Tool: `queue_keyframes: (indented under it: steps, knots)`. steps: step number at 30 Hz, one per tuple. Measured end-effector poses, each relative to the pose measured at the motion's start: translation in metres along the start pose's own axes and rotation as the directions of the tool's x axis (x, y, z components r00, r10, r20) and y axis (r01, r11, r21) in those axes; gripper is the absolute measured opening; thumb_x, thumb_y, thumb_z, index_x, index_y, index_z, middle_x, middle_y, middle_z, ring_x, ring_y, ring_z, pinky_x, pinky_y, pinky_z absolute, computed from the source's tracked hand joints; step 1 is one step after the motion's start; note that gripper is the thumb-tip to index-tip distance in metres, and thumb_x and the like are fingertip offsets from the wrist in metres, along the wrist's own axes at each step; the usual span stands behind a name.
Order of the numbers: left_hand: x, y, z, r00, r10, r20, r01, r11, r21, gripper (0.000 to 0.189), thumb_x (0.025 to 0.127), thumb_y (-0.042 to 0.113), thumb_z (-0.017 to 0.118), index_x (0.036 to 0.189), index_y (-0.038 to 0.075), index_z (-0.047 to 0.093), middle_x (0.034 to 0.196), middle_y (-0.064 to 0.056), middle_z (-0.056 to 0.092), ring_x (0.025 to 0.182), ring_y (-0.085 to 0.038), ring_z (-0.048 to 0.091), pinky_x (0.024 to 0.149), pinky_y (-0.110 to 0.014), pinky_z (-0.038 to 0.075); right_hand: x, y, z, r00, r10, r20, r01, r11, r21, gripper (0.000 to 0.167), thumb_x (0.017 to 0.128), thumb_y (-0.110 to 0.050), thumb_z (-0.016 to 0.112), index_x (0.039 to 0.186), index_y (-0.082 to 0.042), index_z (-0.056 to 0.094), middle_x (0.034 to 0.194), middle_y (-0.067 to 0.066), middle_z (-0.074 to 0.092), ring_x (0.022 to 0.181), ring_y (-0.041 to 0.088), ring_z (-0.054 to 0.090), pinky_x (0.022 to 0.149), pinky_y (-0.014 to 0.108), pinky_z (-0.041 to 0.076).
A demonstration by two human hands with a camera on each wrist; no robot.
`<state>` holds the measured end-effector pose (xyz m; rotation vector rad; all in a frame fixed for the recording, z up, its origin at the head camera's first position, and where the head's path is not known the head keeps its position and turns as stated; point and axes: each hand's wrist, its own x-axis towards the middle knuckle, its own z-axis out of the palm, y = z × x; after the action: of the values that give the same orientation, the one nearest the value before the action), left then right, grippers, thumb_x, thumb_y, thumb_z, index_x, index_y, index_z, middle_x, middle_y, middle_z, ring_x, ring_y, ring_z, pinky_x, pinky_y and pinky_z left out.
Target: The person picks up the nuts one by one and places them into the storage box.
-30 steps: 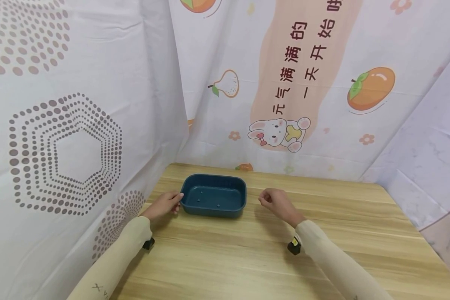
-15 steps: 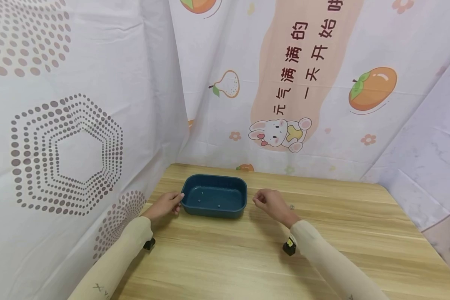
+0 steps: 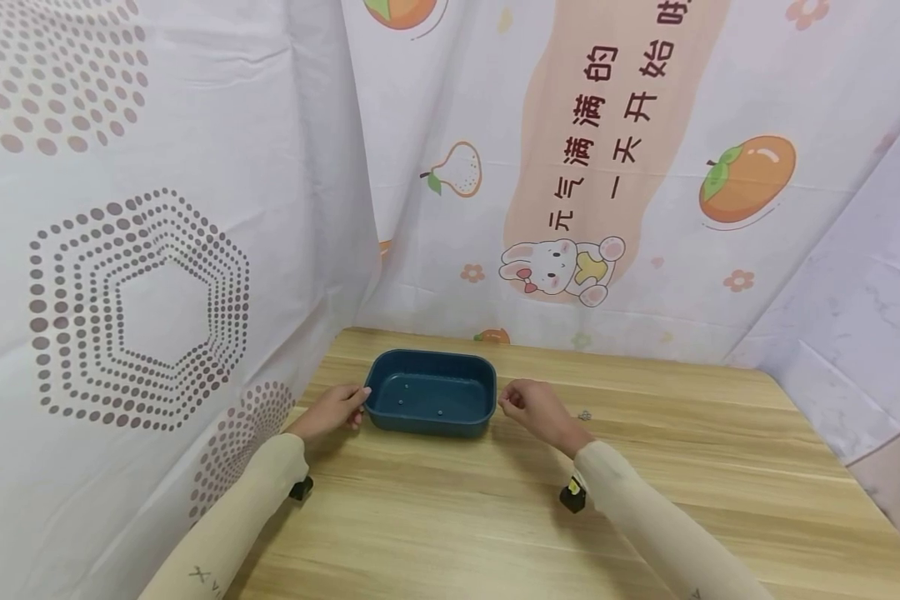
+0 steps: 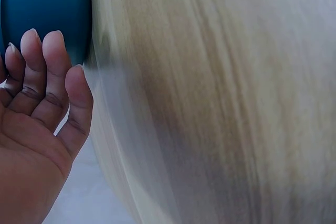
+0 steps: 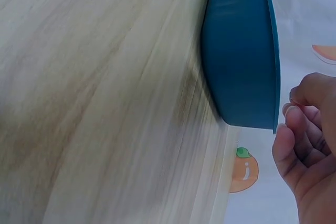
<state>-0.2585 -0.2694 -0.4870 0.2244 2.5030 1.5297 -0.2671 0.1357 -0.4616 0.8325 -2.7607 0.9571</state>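
A dark blue plastic box stands on the wooden table, with 3 tiny shiny bits on its floor. At its left end my left hand pinches the rim between thumb and fingers; the left wrist view shows the other fingers loosely bent by the box wall. Just off the right end is my right hand, thumb and forefinger pressed together. A small greyish piece shows at those fingertips in the right wrist view, mostly hidden, its kind unclear. The box's outer wall is close beside them.
Behind the right hand, a little cluster of small metal pieces lies on the table. Printed cloth hangs along the table's back, and another cloth closes off the left side.
My right hand has moved left to the box's right end, uncovering the cluster of small metal pieces on the table. The left hand keeps its grip on the rim.
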Motion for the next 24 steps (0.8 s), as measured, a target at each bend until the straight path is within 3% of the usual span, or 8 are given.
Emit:
queue_keyframes:
  steps: [7, 17, 24]
  knots:
    - [-0.001, 0.002, 0.001, 1.0, -0.003, -0.006, 0.003, 1.0, 0.004, 0.039, 0.113, 0.028, 0.046, 0.091, -0.003, 0.056, 0.077, -0.009, 0.059, 0.068, -0.021, 0.059, 0.066, -0.034, 0.057, 0.004, 0.0, 0.006, 1.0, -0.029, -0.002, 0.029, 1.0, 0.003, 0.008, 0.098, -0.01, 0.07, 0.09, -0.01, 0.071, 0.079, -0.008, 0.066, 0.071, 0.004, 0.06, 0.064, 0.024, 0.053]
    - [-0.002, 0.003, 0.0, 1.0, 0.003, -0.005, -0.003, 1.0, 0.017, 0.039, 0.112, 0.029, 0.047, 0.091, -0.002, 0.057, 0.078, -0.01, 0.06, 0.068, -0.021, 0.06, 0.066, -0.033, 0.058, 0.008, -0.005, 0.012, 0.999, 0.002, 0.044, -0.004, 0.999, 0.036, 0.007, 0.099, -0.011, 0.069, 0.093, -0.007, 0.073, 0.079, -0.008, 0.065, 0.07, 0.006, 0.06, 0.062, 0.025, 0.053]
    - [-0.001, 0.0, 0.0, 1.0, 0.006, 0.002, -0.006, 1.0, 0.014, 0.04, 0.112, 0.032, 0.047, 0.09, 0.0, 0.057, 0.079, -0.011, 0.06, 0.068, -0.021, 0.06, 0.066, -0.035, 0.057, 0.009, -0.006, 0.017, 0.999, -0.035, 0.028, 0.034, 0.999, 0.027, 0.007, 0.098, -0.011, 0.07, 0.093, -0.007, 0.073, 0.08, -0.007, 0.066, 0.07, 0.005, 0.06, 0.063, 0.024, 0.054]
